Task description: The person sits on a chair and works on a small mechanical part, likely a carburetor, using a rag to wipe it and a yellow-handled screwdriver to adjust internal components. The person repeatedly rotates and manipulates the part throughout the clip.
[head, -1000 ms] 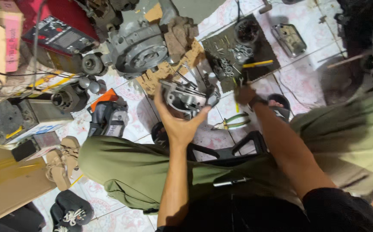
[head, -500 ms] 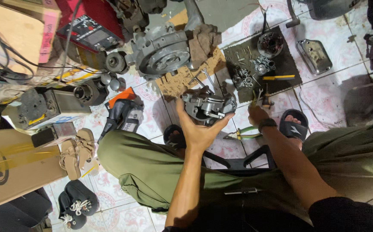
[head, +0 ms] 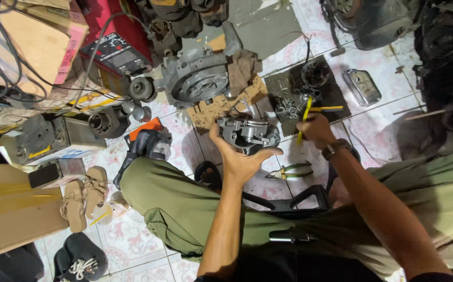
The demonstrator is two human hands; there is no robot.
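My left hand (head: 239,159) cups a grey metal engine part (head: 247,133) from below and holds it up over the tiled floor. My right hand (head: 316,129) grips a yellow-handled tool (head: 305,117) just to the right of that part, above a dark tray (head: 331,91) with several nuts and small metal pieces. A second yellow tool (head: 326,108) lies on the tray beside my right hand. A watch sits on my right wrist. Green-handled pliers (head: 289,171) lie on the floor below both hands.
A large grey engine casing (head: 200,81) rests on cardboard ahead. A red machine (head: 117,52), cardboard boxes (head: 7,219), sandals (head: 83,198), a power tool (head: 143,143) and a shiny metal cover (head: 362,86) lie around. My legs in green trousers (head: 185,209) straddle a black stool (head: 299,201).
My right hand has picked up the yellow-handled tool from the tray and lifted it beside the part. My left hand keeps holding the engine part, which has turned slightly.
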